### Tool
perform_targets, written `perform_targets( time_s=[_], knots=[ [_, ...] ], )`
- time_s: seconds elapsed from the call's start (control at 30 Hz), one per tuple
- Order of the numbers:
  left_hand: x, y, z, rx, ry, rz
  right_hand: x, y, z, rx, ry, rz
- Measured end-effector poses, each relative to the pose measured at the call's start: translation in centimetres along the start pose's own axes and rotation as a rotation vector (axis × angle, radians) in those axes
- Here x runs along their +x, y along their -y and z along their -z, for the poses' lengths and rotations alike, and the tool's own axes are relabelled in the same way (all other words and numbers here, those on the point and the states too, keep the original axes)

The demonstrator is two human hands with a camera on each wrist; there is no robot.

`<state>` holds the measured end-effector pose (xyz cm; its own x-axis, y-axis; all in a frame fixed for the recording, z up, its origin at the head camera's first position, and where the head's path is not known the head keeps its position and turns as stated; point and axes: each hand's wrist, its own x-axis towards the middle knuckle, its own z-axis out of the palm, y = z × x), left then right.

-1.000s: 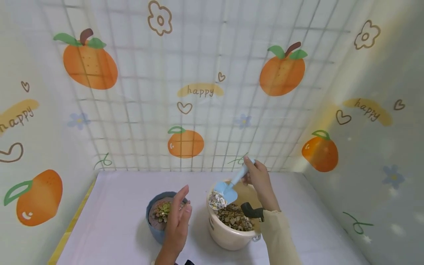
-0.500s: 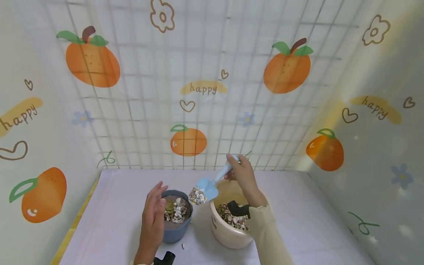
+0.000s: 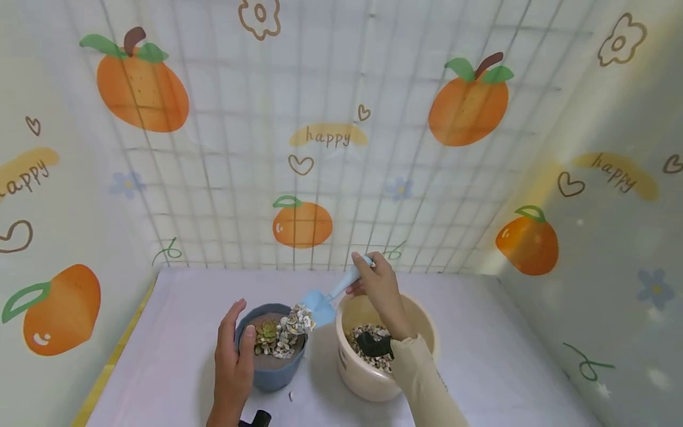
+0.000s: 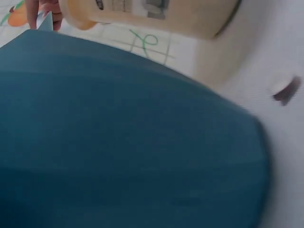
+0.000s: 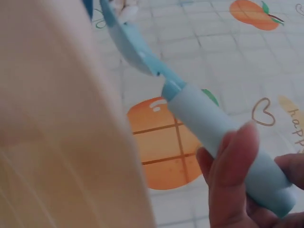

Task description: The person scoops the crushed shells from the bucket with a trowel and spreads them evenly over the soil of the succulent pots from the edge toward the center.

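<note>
My right hand [image 3: 381,293] grips the handle of a small light-blue toy shovel [image 3: 320,308], fingers and thumb wrapped round it in the right wrist view. Whitish shell-like chips [image 3: 300,320] sit at the shovel's tip, over the right rim of a blue flowerpot [image 3: 277,379]. Inside that pot are a green succulent [image 3: 267,335], grey-brown soil and more whitish chips on the right. Against the pot's left side is my left hand [image 3: 232,362], fingers extended upward; whether it touches is hard to tell. The pot's wall fills most of the left wrist view.
A cream bucket [image 3: 368,385] stands to the right of the flowerpot, with more chips [image 3: 368,335] in it, under my right forearm. One loose chip [image 3: 291,396] lies on the white tabletop [image 3: 480,356]. A printed curtain [image 3: 341,196] hangs behind and at the sides.
The loaded shovel has moved left from over the bucket to the flowerpot, and its chips now tip over the rim. My left hand has shifted left to the pot's side, uncovering the plant.
</note>
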<state>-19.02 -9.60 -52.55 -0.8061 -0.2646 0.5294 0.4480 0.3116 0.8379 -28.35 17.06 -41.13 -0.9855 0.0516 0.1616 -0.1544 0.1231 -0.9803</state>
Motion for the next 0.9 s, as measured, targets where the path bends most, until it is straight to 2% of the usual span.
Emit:
perform_targets(
  time_s=[0.23, 0.43, 0.53, 0.73, 0.9],
  knots=[
    [-0.6, 0.8, -0.1, -0.006, -0.025, -0.002, 0.0, 0.1, -0.3, -0.026, 0.009, -0.005],
    [-1.1, 1.3, -0.4, -0.033, -0.017, 0.010, -0.3, -0.2, -0.2, -0.028, 0.012, -0.008],
    [-1.2, 1.6, -0.4, -0.062, -0.018, 0.042, -0.4, -0.1, -0.3, -0.031, 0.024, -0.002],
    [-1.4, 1.9, -0.5, -0.132, -0.017, 0.162, -0.5, 0.1, -0.3, -0.050, 0.032, -0.012],
    [-1.6, 2.2, -0.6, -0.131, -0.003, 0.205, -0.6, 0.1, -0.4, -0.063, 0.036, -0.009]
  ],
)
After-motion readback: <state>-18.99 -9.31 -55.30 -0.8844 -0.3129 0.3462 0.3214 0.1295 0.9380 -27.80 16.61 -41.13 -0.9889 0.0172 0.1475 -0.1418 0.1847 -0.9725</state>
